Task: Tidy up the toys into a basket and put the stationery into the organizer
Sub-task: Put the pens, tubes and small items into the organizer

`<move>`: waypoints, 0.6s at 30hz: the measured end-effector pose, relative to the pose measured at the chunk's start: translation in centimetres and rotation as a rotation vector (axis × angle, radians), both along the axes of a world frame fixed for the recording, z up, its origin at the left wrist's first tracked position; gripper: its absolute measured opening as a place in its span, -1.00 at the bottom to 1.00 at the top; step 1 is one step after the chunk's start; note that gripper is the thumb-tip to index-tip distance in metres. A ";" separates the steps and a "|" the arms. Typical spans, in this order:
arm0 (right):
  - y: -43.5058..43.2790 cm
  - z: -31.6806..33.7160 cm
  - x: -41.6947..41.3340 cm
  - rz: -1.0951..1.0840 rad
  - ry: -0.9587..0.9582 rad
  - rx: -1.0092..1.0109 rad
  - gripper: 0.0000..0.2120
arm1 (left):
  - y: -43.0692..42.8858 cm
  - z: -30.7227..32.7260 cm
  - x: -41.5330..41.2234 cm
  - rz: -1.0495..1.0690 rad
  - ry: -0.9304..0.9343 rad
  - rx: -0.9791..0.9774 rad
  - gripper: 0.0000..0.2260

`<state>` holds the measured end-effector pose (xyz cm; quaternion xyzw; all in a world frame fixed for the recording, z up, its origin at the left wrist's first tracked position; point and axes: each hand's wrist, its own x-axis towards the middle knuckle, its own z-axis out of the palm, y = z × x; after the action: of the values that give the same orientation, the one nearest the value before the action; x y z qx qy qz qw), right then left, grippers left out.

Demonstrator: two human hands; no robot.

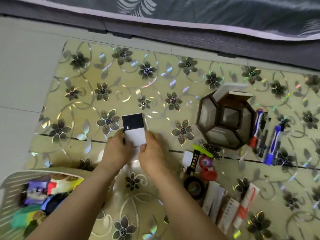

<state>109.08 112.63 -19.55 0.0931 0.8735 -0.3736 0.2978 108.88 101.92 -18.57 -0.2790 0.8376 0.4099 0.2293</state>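
Observation:
Both hands hold a small black-and-white box point(134, 129) over the flowered mat, in the middle of the view. My left hand point(117, 148) grips its left side and my right hand point(152, 149) grips its lower right corner. A dark octagonal organizer point(225, 118) with several compartments stands to the right, a white item sticking out of its far side. A slatted white basket point(12, 184) full of colourful toys sits at the lower left. Blue and red markers point(271, 144) lie right of the organizer. Tape point(194, 187), a red item point(207, 168) and packets point(225, 208) lie in front of it.
The flowered mat point(121, 80) covers the floor, with bare grey tiles point(22, 66) to the left. A bed edge with dark bedding point(207, 18) runs along the top. A green clip-like piece point(202, 150) and a white plug-like block point(187, 157) lie near the tape.

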 end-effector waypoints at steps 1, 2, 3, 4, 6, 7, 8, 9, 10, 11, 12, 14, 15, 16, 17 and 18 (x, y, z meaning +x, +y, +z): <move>0.2 0.1 0.2 -0.019 0.011 -0.034 -0.55 | -0.2 0.1 0.2 0.075 0.001 0.089 -0.62; 0.4 0.1 0.5 -0.039 0.021 -0.081 -0.54 | -0.3 0.4 0.5 0.156 0.008 0.180 -0.69; 0.9 0.5 0.6 -0.058 0.041 -0.124 -0.54 | -0.2 0.6 0.7 0.217 0.010 0.262 -0.72; 1.5 0.8 0.8 -0.076 0.058 -0.161 -0.55 | -0.1 0.9 0.9 0.241 0.018 0.315 -0.73; 2.9 2.2 0.7 -0.120 0.097 -0.232 -0.59 | 0.6 1.9 0.9 0.206 0.084 0.360 -0.69; 3.8 3.2 0.4 -0.133 0.137 -0.263 -0.60 | 1.2 2.7 0.8 0.170 0.129 0.374 -0.67; 5.0 4.5 0.0 -0.135 0.194 -0.287 -0.59 | 1.9 3.6 0.5 0.122 0.179 0.388 -0.65; 6.1 6.0 -0.6 -0.125 0.249 -0.307 -0.56 | 2.6 4.2 0.1 0.072 0.229 0.399 -0.63; 7.4 7.6 -1.4 -0.106 0.295 -0.316 -0.51 | 3.5 4.8 -0.4 0.019 0.279 0.407 -0.63; 8.9 9.2 -2.5 -0.079 0.339 -0.310 -0.47 | 4.4 5.4 -1.1 -0.037 0.328 0.414 -0.64; 10.3 10.8 -3.6 -0.051 0.383 -0.279 -0.47 | 5.6 6.2 -1.9 -0.091 0.378 0.419 -0.64; 13.4 13.7 -6.3 0.017 0.465 -0.182 -0.54 | 8.1 7.5 -3.4 -0.149 0.474 0.411 -0.63; 14.8 14.9 -7.6 0.049 0.482 -0.145 -0.59 | 9.3 7.8 -4.1 -0.150 0.514 0.404 -0.62; 15.9 15.9 -8.9 0.079 0.480 -0.128 -0.62 | 10.4 8.0 -4.7 -0.139 0.550 0.399 -0.62; 17.0 16.7 -9.9 0.123 0.475 -0.109 -0.63 | 11.8 8.1 -5.2 -0.117 0.582 0.392 -0.62; 17.5 16.9 -10.9 0.169 0.471 -0.091 -0.63 | 12.5 8.0 -5.6 -0.094 0.608 0.382 -0.62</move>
<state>98.21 130.16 -2.66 -0.0836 0.9058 -0.3975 0.1202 103.30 114.44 -10.57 -0.0575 0.7877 0.6123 0.0364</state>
